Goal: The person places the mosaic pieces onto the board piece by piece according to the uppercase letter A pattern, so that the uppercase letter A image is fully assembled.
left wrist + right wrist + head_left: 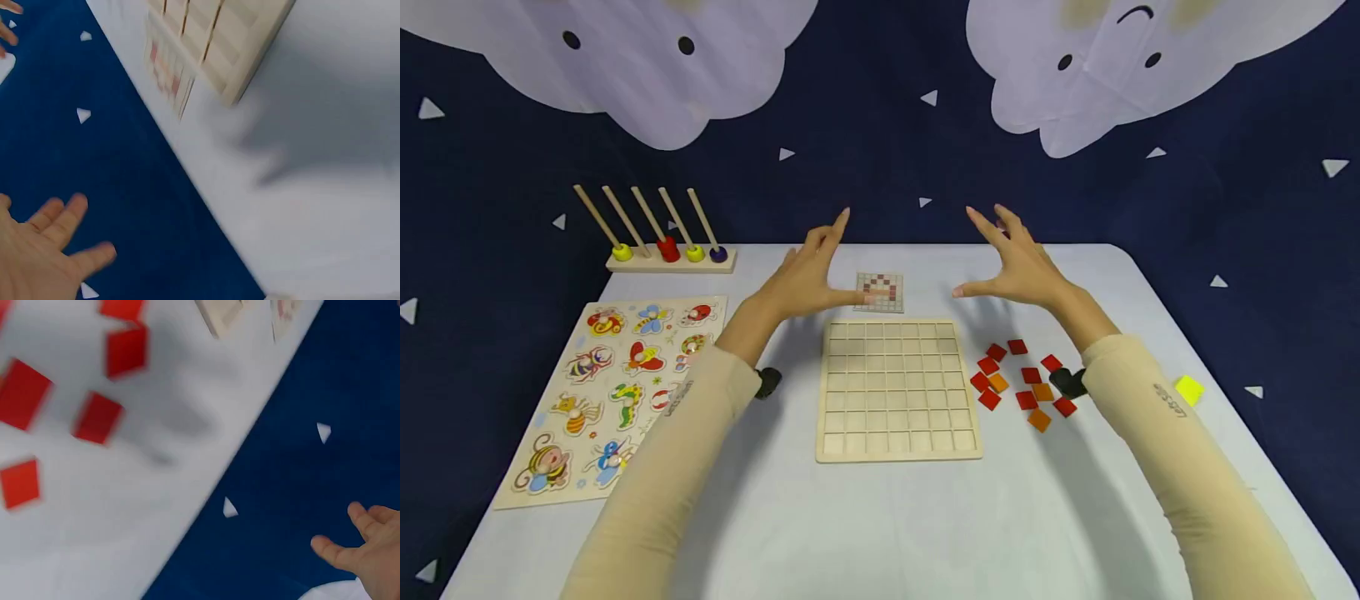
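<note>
Both hands are raised above the far part of the table, fingers spread and holding nothing. In the head view my left hand (805,279) hovers beyond the wooden grid board (898,457), its thumb overlapping the small pattern card (889,307). My right hand (1026,267) is level with it on the other side, thumb pointing inward. Below the right hand lie several loose red square tiles (1031,376) and a few orange ones (1039,420), beside the board's right edge. The board's square cells show bare wood. Red tiles (99,417) also appear blurred in the right wrist view.
At the left lies an insect picture puzzle board (625,354). Behind it stands a wooden peg stacker (672,262) with coloured beads. A yellow piece (1189,390) lies near the table's right edge. A dark patterned cloth (880,125) hangs behind the white table (880,533).
</note>
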The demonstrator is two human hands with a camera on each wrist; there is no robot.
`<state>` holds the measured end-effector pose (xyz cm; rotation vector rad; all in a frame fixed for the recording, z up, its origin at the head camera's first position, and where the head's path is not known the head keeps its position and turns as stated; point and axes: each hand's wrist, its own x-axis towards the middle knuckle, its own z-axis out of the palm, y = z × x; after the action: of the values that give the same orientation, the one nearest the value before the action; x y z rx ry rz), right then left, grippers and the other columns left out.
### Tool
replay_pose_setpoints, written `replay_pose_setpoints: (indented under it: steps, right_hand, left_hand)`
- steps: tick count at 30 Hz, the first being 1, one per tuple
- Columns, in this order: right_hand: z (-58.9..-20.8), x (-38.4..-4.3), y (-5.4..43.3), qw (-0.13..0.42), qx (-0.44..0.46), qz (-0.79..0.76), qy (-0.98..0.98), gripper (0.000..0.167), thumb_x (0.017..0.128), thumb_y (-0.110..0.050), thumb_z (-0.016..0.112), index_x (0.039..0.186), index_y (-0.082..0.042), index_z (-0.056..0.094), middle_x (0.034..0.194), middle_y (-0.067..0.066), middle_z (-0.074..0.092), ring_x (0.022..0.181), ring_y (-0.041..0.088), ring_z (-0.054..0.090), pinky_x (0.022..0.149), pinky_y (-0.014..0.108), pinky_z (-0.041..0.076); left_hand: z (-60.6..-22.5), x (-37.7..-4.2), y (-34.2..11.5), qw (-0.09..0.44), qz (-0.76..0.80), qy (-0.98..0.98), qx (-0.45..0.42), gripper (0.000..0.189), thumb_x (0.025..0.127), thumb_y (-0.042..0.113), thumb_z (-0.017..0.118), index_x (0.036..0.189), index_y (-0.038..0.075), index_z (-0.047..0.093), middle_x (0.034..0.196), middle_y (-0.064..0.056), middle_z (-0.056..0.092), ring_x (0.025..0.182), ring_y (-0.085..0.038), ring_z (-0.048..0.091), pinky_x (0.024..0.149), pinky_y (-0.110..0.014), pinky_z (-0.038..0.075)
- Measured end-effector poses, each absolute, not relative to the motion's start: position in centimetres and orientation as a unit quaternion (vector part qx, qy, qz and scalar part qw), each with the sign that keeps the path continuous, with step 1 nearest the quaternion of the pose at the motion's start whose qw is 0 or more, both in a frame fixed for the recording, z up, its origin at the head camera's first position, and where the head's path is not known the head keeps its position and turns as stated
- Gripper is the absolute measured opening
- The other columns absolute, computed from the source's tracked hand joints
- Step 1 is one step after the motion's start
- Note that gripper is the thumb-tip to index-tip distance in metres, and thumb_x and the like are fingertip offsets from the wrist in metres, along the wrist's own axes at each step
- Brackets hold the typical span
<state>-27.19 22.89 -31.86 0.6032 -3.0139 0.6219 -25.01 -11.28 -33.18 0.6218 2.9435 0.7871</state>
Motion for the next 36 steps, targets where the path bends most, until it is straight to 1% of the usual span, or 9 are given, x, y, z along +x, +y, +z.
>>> replay_pose_setpoints:
  steps: [2,4,7,9,13,18,20,27,36]
  right_hand:
    - [-33.0,-26.2,23.3,0.002,0.202,0.213,-0.956,0.120,0.065,-0.061,0.085,0.157,-0.045,0.010,0.164,0.016,0.006,0.146,0.045,0.023,0.105,0.073,0.025]
    - [-34.2,-25.1,23.7,-0.002,0.211,0.221,-0.952,0.119,0.065,-0.058,0.087,0.157,-0.043,0.015,0.161,0.017,0.016,0.142,0.043,0.029,0.104,0.068,0.032]
    - [-36.0,-23.6,24.2,-0.014,0.217,0.231,-0.948,0.115,0.064,-0.056,0.089,0.157,-0.040,0.022,0.154,0.016,0.027,0.137,0.038,0.035,0.101,0.063,0.038]
    - [-36.9,-22.7,24.5,-0.027,0.215,0.240,-0.946,0.111,0.065,-0.054,0.089,0.156,-0.037,0.027,0.149,0.014,0.031,0.133,0.035,0.038,0.098,0.060,0.040]
    - [-38.1,-21.7,25.3,-0.045,0.212,0.245,-0.945,0.099,0.070,-0.052,0.086,0.154,-0.030,0.038,0.143,0.012,0.037,0.124,0.032,0.044,0.090,0.053,0.043]
    - [-38.9,-21.4,26.2,-0.051,0.218,0.241,-0.944,0.086,0.076,-0.047,0.084,0.149,-0.020,0.047,0.134,0.011,0.043,0.113,0.030,0.049,0.077,0.041,0.042]
    - [-39.2,-21.4,26.6,-0.051,0.216,0.241,-0.945,0.082,0.077,-0.043,0.084,0.146,-0.017,0.050,0.131,0.010,0.045,0.110,0.029,0.050,0.074,0.038,0.041]
    - [-40.5,-21.4,28.0,-0.064,0.198,0.231,-0.950,0.061,0.082,-0.031,0.082,0.136,-0.011,0.062,0.120,0.013,0.051,0.093,0.027,0.048,0.073,0.037,0.040]
    - [-41.6,-21.5,29.4,-0.064,0.191,0.226,-0.953,0.045,0.087,-0.023,0.077,0.129,-0.010,0.067,0.113,0.012,0.054,0.090,0.026,0.049,0.074,0.038,0.042]
  left_hand:
    - [-34.0,-23.9,-11.4,0.023,0.292,0.932,0.214,0.121,0.075,0.063,0.077,0.157,0.039,-0.008,0.154,-0.017,0.026,0.134,-0.037,0.043,0.107,-0.059,0.036]
    - [-34.9,-22.8,-11.5,0.025,0.320,0.921,0.218,0.118,0.075,0.060,0.079,0.159,0.038,0.000,0.145,-0.014,0.034,0.124,-0.031,0.048,0.096,-0.050,0.046]
    - [-36.3,-20.9,-11.7,0.031,0.332,0.916,0.223,0.111,0.076,0.057,0.080,0.160,0.034,0.011,0.134,-0.012,0.040,0.111,-0.027,0.051,0.084,-0.043,0.047]
    - [-37.2,-19.6,-12.0,0.037,0.330,0.915,0.231,0.106,0.078,0.055,0.079,0.160,0.031,0.016,0.131,-0.012,0.041,0.102,-0.027,0.052,0.076,-0.039,0.047]
    - [-39.1,-17.4,-12.6,0.046,0.322,0.914,0.243,0.101,0.079,0.053,0.079,0.158,0.028,0.023,0.126,-0.014,0.043,0.087,-0.023,0.050,0.068,-0.034,0.044]
    - [-40.7,-15.6,-13.4,0.048,0.320,0.914,0.245,0.098,0.078,0.049,0.081,0.157,0.027,0.027,0.120,-0.012,0.045,0.079,-0.017,0.045,0.065,-0.033,0.042]
    - [-41.1,-15.1,-13.8,0.054,0.325,0.913,0.240,0.097,0.079,0.047,0.081,0.157,0.025,0.029,0.119,-0.011,0.045,0.080,-0.017,0.045,0.065,-0.032,0.042]
    - [-42.8,-14.2,-14.7,0.090,0.369,0.897,0.226,0.094,0.081,0.036,0.082,0.156,0.017,0.029,0.108,-0.011,0.042,0.076,-0.016,0.041,0.064,-0.029,0.039]
    - [-44.3,-13.6,-15.6,0.104,0.366,0.899,0.219,0.087,0.084,0.029,0.080,0.155,0.015,0.032,0.099,-0.008,0.040,0.074,-0.014,0.037,0.066,-0.028,0.038]
